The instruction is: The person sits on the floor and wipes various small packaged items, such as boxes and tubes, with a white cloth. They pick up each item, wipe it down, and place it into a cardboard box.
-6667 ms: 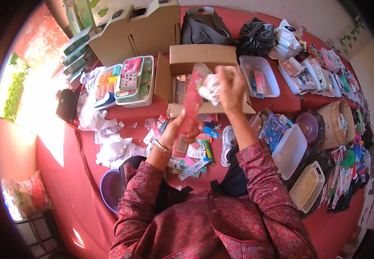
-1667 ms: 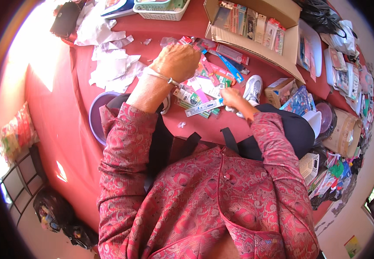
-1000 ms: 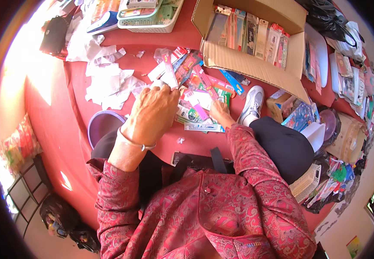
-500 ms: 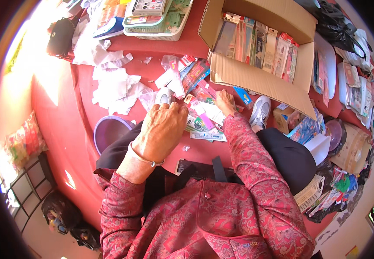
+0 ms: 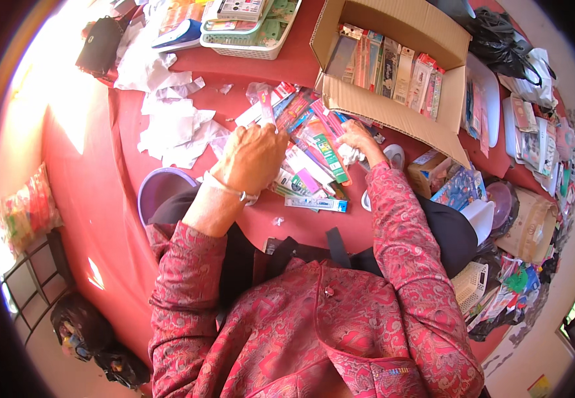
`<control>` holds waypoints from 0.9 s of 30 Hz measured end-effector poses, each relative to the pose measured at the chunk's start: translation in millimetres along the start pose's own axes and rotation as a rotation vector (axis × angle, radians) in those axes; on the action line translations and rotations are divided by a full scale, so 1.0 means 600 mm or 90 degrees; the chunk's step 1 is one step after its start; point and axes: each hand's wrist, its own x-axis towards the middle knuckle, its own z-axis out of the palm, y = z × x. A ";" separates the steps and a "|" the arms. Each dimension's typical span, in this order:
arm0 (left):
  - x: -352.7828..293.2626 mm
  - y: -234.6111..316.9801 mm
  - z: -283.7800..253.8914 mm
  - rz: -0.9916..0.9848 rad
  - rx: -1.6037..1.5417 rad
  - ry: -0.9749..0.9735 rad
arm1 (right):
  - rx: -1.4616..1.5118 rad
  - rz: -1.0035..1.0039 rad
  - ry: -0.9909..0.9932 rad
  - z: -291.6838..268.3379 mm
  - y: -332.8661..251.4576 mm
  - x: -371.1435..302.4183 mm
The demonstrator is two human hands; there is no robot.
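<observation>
My left hand (image 5: 254,158), with a bracelet at the wrist, is closed in a fist over the left side of a loose pile of flat stationery packets (image 5: 307,159). Its fingertips are hidden, so what they hold does not show. Just beyond them a slim pink-and-white packet (image 5: 265,106) sticks up. At the pile's right side my right hand (image 5: 363,140) has its fingers closed on the end of a long pink packet (image 5: 327,118). Under that hand lies something white and crumpled (image 5: 350,154). A green-and-white packet (image 5: 330,159) and a pale blue one (image 5: 315,203) lie nearer me.
An open cardboard box (image 5: 393,109) with upright packets stands at the far right. White paper scraps (image 5: 175,129) lie on the red cloth (image 5: 88,199). A purple bowl (image 5: 143,198) is by my left leg; a white basket (image 5: 277,50) stands at the back.
My right hand has moved up and slightly right, with the pink packet at its fingers. The green-and-white packet shows more fully. My left hand has shifted little, now nearer the slim packet.
</observation>
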 end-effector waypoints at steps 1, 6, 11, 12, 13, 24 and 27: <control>0.003 -0.002 0.003 -0.011 0.027 0.015 | -0.048 -0.024 0.067 -0.001 0.000 -0.014; 0.014 -0.010 -0.006 -0.011 0.023 0.006 | -0.376 -0.171 0.073 -0.027 -0.014 -0.065; 0.010 -0.016 -0.020 0.003 0.013 0.010 | -0.376 -0.181 0.104 -0.078 -0.067 -0.139; 0.012 -0.016 -0.024 0.009 0.012 0.002 | -0.354 -0.167 0.127 -0.089 -0.074 -0.154; 0.012 -0.015 -0.027 0.002 0.011 -0.010 | -0.305 -0.139 0.119 -0.100 -0.083 -0.165; -0.006 -0.014 -0.040 -0.025 -0.025 0.015 | 0.101 -0.185 0.127 -0.203 -0.110 -0.336; -0.004 0.002 -0.046 0.126 -0.193 -0.090 | 0.380 -0.133 0.068 -0.252 -0.155 -0.387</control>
